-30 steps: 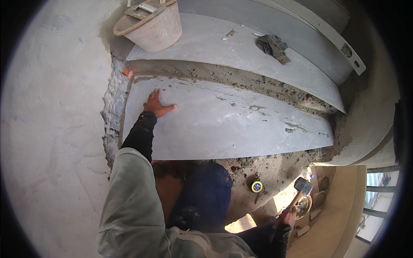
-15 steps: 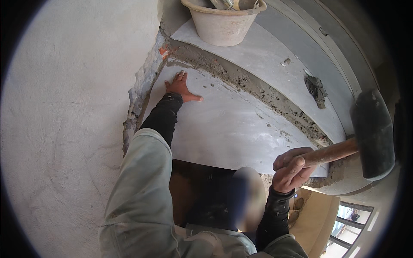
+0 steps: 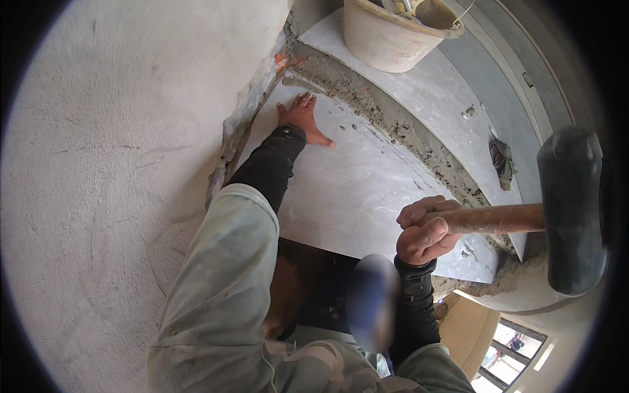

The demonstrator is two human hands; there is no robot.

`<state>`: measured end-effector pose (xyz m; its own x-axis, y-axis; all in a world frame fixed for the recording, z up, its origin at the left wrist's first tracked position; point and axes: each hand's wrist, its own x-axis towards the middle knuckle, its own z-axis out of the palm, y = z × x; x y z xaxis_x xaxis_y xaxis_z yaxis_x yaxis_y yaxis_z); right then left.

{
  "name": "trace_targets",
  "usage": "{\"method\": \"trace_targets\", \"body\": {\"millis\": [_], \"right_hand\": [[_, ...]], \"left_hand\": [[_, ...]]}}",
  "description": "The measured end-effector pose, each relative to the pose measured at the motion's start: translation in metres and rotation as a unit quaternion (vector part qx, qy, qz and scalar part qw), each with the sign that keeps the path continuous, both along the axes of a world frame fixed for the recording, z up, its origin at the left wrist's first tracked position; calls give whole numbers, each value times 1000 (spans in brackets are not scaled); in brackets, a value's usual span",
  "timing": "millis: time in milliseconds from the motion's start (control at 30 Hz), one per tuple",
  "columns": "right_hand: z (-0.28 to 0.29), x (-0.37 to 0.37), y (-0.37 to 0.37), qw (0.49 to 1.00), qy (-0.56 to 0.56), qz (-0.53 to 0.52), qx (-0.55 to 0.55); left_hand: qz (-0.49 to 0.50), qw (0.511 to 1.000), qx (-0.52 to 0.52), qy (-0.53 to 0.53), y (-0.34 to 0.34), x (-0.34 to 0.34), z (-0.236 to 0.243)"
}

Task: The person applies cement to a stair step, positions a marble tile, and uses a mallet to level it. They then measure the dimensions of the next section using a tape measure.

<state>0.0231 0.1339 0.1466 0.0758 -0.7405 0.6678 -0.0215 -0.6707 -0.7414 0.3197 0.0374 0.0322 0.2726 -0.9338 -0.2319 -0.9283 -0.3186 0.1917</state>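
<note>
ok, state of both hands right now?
Left hand: open, spread on the gray slab.
Right hand: closed, holding the mallet by its handle.

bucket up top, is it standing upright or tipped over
Upright: the bucket sits bottom-down on the upper gray slab, its open rim facing up and its wall unbroken to the base.

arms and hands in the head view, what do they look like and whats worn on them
The left hand and right hand are bare, without gloves. Both forearms have snug black undersleeves below loose, pale grey-green outer sleeves; the left one shows a stitched hem.
</note>
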Motion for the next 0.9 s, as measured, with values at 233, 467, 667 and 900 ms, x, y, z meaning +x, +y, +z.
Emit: {"method": "trace_targets", "body": {"millis": [233, 467, 667, 900], "right_hand": [[-108, -23, -33, 876, 425, -88, 208], [-29, -5, -13, 992, 110, -45, 39], [-83, -18, -25, 902, 383, -70, 188], [-68, -16, -15, 972, 221, -63, 52]], "left_hand": [[0, 1000, 3, -3, -13, 1, -5], [-6, 1000, 26, 1, -14, 12, -1], [-20, 999, 36, -6, -20, 15, -5], [-28, 999, 41, -9, -23, 15, -4]]}}
